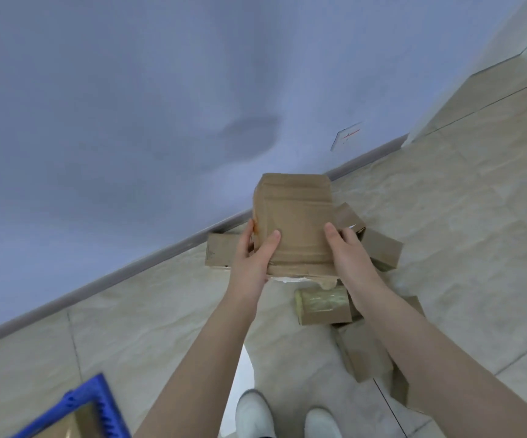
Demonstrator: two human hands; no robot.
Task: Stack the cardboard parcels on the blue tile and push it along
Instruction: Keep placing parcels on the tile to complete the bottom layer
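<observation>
Got my left hand [253, 251] and right hand [348, 252] gripping the cardboard parcel [297, 216] by its sides, and the blue tile [105, 406] is well off down-left, on my left arm's side.

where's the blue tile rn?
The blue tile sits bottom-left in the head view, on the floor left of the left forearm. It is apart from the cardboard parcel that the left hand and right hand hold near the wall.

There is one blue tile [101, 403], carrying one boxed parcel [66, 422]. One held parcel [294, 222] sits between two hands, the left hand [252, 257] and the right hand [347, 251]. At least six floor parcels [324, 305] lie loose, some partly hidden by an arm. There are two white shoes [252, 412] and one wall plate [346, 135].
</observation>
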